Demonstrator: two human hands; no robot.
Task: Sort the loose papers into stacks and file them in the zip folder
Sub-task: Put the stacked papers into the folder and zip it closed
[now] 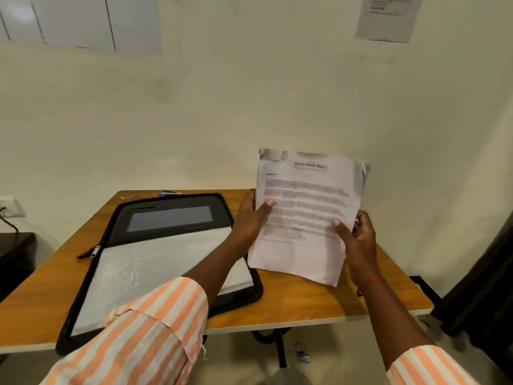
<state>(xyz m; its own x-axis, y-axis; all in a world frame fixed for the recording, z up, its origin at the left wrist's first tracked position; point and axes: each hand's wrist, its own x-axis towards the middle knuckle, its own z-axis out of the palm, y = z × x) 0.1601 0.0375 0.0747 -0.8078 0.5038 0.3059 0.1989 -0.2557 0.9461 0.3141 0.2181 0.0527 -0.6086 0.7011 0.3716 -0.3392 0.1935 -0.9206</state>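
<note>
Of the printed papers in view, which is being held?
The printed sheets raised above the table, gripped at their edges by the left hand and right hand. The other, a notice, hangs on the wall.

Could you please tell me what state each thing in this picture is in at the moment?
papers: held up off the table, printed side facing the camera.
zip folder: unzipped, lying open on the table.
zip pull: resting on the table by the zip folder's left edge.
left hand: grips the papers' left edge.
right hand: grips the papers' right edge.
</note>
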